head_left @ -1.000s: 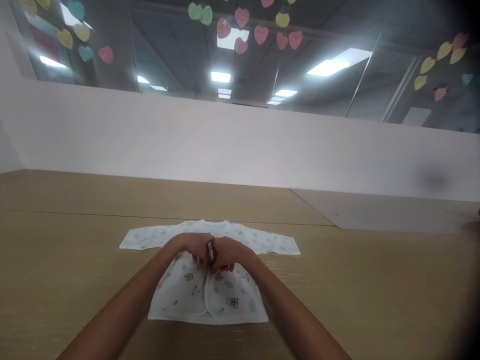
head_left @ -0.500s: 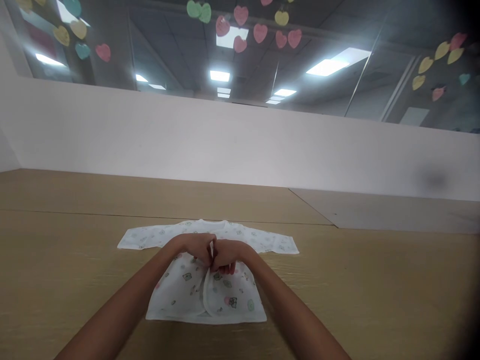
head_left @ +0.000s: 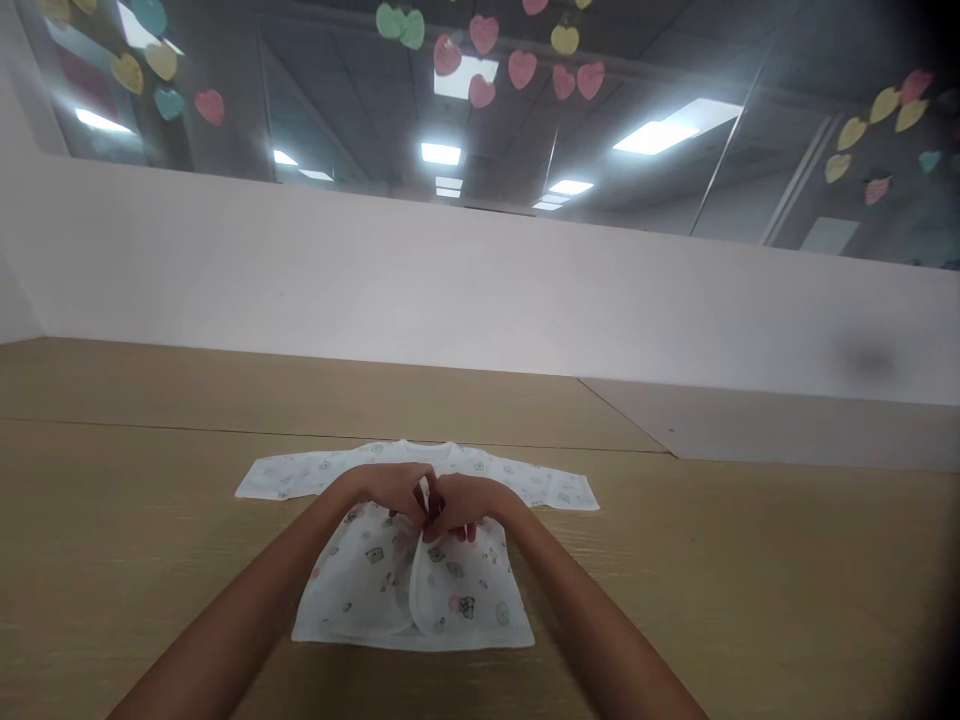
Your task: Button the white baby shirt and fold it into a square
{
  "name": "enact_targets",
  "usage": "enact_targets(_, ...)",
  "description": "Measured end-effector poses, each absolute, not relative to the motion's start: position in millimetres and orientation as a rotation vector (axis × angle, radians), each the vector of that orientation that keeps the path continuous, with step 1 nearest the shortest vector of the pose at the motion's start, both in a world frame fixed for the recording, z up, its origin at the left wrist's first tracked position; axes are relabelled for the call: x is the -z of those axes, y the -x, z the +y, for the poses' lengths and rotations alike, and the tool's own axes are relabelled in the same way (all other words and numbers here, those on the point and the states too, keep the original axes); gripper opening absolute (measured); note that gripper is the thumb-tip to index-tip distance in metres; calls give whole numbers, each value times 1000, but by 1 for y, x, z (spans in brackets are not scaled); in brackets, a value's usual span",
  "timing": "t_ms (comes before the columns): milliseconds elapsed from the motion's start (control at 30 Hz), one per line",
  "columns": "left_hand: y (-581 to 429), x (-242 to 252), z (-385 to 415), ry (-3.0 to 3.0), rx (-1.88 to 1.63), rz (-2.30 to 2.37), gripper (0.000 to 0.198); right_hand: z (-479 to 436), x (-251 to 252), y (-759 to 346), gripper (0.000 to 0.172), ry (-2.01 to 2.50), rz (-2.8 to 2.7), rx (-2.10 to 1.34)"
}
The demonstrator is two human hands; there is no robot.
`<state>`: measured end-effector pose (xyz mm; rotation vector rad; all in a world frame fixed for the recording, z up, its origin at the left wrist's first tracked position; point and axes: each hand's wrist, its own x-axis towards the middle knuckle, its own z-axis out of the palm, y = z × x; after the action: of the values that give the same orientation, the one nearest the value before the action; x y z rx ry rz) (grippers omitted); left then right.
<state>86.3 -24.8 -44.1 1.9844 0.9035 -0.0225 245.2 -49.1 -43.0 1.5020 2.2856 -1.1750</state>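
A small white baby shirt (head_left: 480,600) with printed animal figures lies spread on the table, sleeves stretched to both sides and neckline away from me. Its front edges meet in the middle, parting slightly toward the hem. My left hand (head_left: 401,492) pinches the front opening near mid-chest. Pressed close beside it, my right hand (head_left: 457,502) has its fingers closed on the other front edge. The fingertips of both hands nearly touch. Whatever fastening lies between them is hidden.
The shirt rests on a wood-grain table (head_left: 750,580) with a seam running across behind the neckline. A white wall (head_left: 480,280) rises at the back, topped by a glass pane with heart-shaped paper notes (head_left: 522,68). A grey panel (head_left: 787,425) adjoins at the right.
My right hand has shifted very slightly to the right, and the gap between thumbs and fingers looks a little wider. The shirt lies almost as before.
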Motion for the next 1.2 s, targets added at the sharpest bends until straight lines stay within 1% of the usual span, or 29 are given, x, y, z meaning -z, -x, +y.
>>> enact_targets(100,-83,43,-20,-1909,-124,813,40,-47,37,-253,20,-1590,2285,1177)
enact_targets(167,-83,46,-13,-1868,-346,814,34,-44,34,-257,20,-1720,2339,1170)
enact_targets(233,-88,57,-4,-1810,-655,890,25,-40,37,-258,23,-1908,2424,1112)
enact_targets(300,-96,75,6,-1728,-953,1009,19,-37,45,-254,26,-2122,2510,928)
enact_targets(367,-104,98,13,-1663,-1153,1150,15,-34,60,-246,26,-2290,2578,664)
enact_targets(433,-109,120,17,-1644,-1223,1255,12,-32,78,-236,24,-2358,2612,427)
enact_targets(500,-111,135,19,-1653,-1231,1306,12,-31,93,-228,24,-2361,2599,265)
enact_targets(600,-109,142,20,-1715,-1205,1340,13,-28,106,-220,27,-2341,2541,115)
enact_targets(700,-108,139,20,-1796,-1162,1394,15,-24,106,-217,30,-2352,2476,69)
enact_targets(833,-108,136,19,-1865,-1133,1443,22,-14,102,-219,27,-2451,2408,151)
enact_targets(933,-109,135,17,-1936,-1086,1460,26,-4,103,-226,20,-2577,2406,333)
enact_targets(1000,-109,134,15,-2000,-1034,1484,27,3,104,-234,15,-2636,2419,540)
enact_targets(1067,-110,133,14,-2060,-992,1511,27,7,106,-243,12,-2650,2437,837)
enact_targets(1133,-110,132,12,-2104,-969,1519,27,8,107,-249,13,-2628,2446,1116)
enact_targets(1200,-110,131,12,-2128,-960,1503,25,8,108,-253,15,-2595,2452,1283)
